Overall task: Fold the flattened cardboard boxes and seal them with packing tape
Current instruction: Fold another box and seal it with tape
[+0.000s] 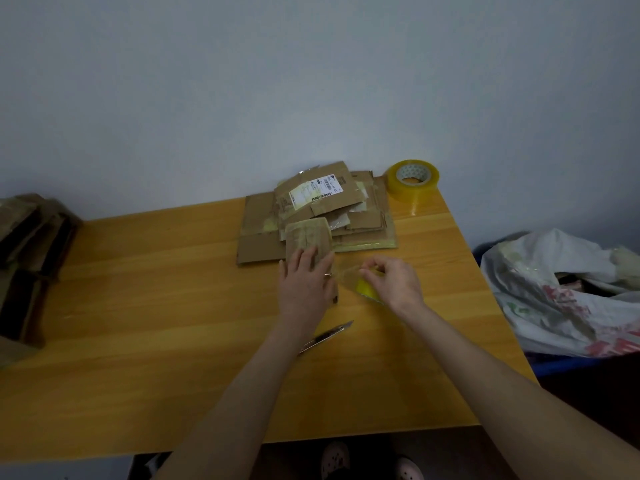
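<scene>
Holding down a small brown cardboard box [307, 241]
Left hand [304, 282] presses it, fingers straight; right hand [394, 282] pinches a small yellow tape roll [368, 288] just right

wooden table [156, 306], white plastic bag [561, 292], knife [329, 336]

The head-worn camera is looking forward and down from close above and behind the left hand [304, 284] and right hand [393, 284], the desk [138, 306] lying beneath them.
</scene>
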